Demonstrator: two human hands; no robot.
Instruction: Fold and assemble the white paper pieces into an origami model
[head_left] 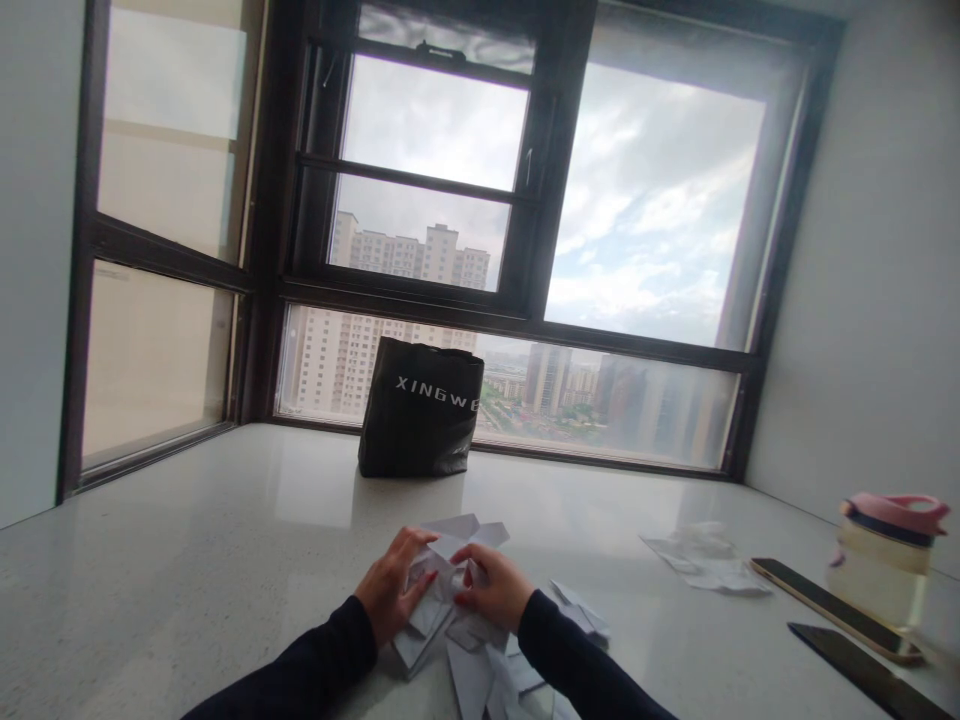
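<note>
White, angular folded paper [448,549] is sitting between my left hand [395,585] and right hand [496,588], both clasping it, apparently for steadiness.

1. The lettering [436,394] "XINGWE" can be read on the front of the black bag [420,440], which stands upright on the pale surface [187,560] by the window.
2. It is printed in pale, blocky capitals against the dark material, with clear gaps between the letters.
3. The word sits in the upper half of the bag's front and runs across it in a single line, dipping slightly towards the right.
4. "X" begins the line left of the front's middle; the closing "E" meets the bag's right edge, where it is partly cut off. Whether more letters continue around that edge cannot be told.
</note>
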